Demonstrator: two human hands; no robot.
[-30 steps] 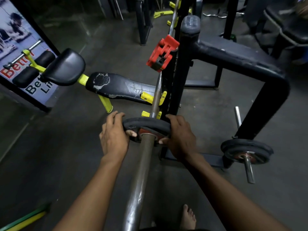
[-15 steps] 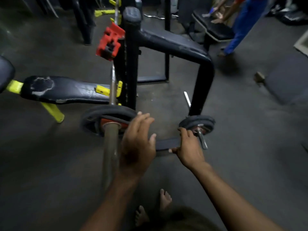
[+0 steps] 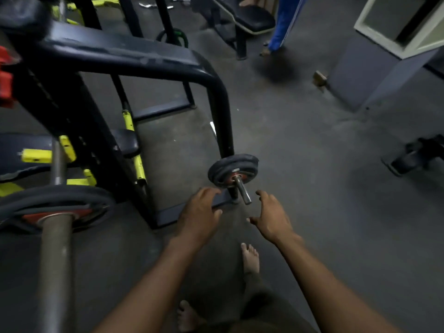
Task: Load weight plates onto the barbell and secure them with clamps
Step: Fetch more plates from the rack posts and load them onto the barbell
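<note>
A black weight plate (image 3: 57, 198) with a red hub sits on the barbell sleeve (image 3: 56, 260) at the lower left. A second small black plate (image 3: 231, 168) hangs on a steel storage peg (image 3: 242, 189) low on the rack. My left hand (image 3: 199, 213) and my right hand (image 3: 272, 216) hover just in front of that peg, one on each side, fingers spread and holding nothing. A red clamp (image 3: 6, 78) shows at the left edge, up on the bar by the rack post.
The dark bench-press rack frame (image 3: 134, 61) stands between barbell and peg. Its bench with yellow fittings (image 3: 36, 156) lies at left. My bare feet (image 3: 249, 257) are below the hands. A person in blue trousers (image 3: 283, 22) stands by another bench at the back. Open floor lies right.
Both hands left the plate on the barbell and swung right toward the plate on the storage peg. The view turned right with them.
</note>
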